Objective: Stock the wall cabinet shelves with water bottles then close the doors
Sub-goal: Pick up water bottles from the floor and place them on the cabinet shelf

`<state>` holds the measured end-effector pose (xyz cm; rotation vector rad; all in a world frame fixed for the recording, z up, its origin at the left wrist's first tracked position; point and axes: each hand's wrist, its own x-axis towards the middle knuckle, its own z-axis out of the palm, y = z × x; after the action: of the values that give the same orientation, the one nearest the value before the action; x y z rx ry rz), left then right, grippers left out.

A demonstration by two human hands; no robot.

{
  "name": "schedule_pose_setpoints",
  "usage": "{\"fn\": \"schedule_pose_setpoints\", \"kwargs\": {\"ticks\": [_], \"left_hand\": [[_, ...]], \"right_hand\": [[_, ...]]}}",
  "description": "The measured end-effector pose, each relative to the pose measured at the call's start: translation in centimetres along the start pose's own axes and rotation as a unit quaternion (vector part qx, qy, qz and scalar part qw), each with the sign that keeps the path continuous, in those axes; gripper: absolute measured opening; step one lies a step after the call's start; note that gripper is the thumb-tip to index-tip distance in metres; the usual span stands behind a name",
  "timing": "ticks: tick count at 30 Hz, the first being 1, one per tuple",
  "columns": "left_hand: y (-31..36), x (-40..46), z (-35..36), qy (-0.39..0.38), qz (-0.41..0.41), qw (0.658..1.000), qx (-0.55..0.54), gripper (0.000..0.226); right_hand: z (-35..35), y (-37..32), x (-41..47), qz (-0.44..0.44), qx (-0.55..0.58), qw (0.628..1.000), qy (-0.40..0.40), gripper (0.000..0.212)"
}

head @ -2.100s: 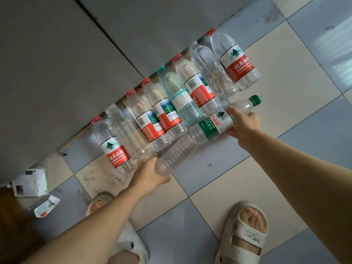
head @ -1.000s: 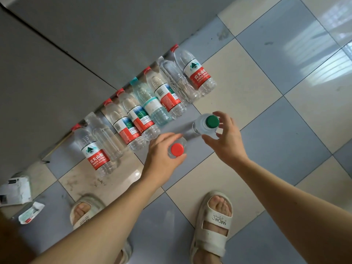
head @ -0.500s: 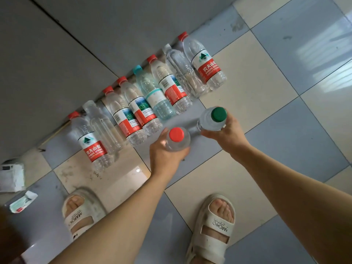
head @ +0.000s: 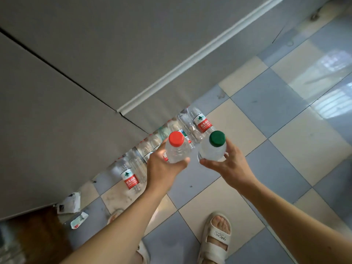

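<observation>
left hand (head: 162, 168) — fingers curled round red-capped bottle (head: 177, 147) | right hand (head: 228, 164) — gripped green-capped bottle (head: 214, 147) | both upright, above floor bottles (head: 130, 178)

Two bottles held upright: one red-capped bottle (head: 176, 149), one green-capped bottle (head: 214, 149). Row of bottles (head: 162, 149) on floor, number unclear. Two sandals (head: 216, 239).

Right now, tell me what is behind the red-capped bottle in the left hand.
Behind the red-capped bottle, gripped by the left hand, a row of bottles lies on the tiled floor along the grey panel. The bottle and fingers hide the row's middle.
</observation>
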<state>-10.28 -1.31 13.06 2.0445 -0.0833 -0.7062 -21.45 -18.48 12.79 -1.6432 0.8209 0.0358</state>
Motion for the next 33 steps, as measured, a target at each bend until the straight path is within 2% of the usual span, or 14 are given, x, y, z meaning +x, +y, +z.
{"fn": "schedule_pose_setpoints", "kwargs": {"ticks": [9, 15, 18, 22, 24, 26, 30, 33], "left_hand": [[20.4, -9.3, -10.1, 0.02, 0.08, 0.995, -0.047, 0.032], [32.1, -17.0, -18.3, 0.05, 0.16, 0.979, -0.119, 0.031], [37.5, -20.4, -22.5, 0.075, 0.205, 0.963, -0.156, 0.032], [45.2, -24.2, -28.6, 0.112, 0.271, 0.935, -0.197, 0.041], [49.2, -25.8, -32.2, 0.129, 0.304, 0.919, -0.215, 0.034], [52.8, -27.2, -36.4, 0.143, 0.333, 0.907, -0.215, 0.027], [58.9, -29.9, -46.5, 0.19, 0.381, 0.878, -0.219, 0.031], [62.7, -31.5, -54.3, 0.232, 0.409, 0.856, -0.216, 0.027]], "right_hand": [[-6.6, -23.3, -10.0, -0.095, 0.006, 0.995, 0.042, 0.071], [-9.9, -38.1, -17.0, -0.178, -0.008, 0.984, 0.015, 0.069], [-10.9, -45.6, -19.9, -0.221, -0.043, 0.974, 0.004, 0.066], [-11.1, -56.2, -22.8, -0.282, -0.044, 0.958, -0.026, 0.049], [-10.6, -61.4, -23.9, -0.318, -0.042, 0.946, -0.049, 0.045], [-9.7, -66.4, -25.1, -0.344, -0.035, 0.936, -0.064, 0.045], [-6.7, -76.9, -27.6, -0.395, 0.004, 0.915, -0.083, 0.043], [-3.8, -84.8, -29.7, -0.426, 0.041, 0.897, -0.111, 0.05]]}}
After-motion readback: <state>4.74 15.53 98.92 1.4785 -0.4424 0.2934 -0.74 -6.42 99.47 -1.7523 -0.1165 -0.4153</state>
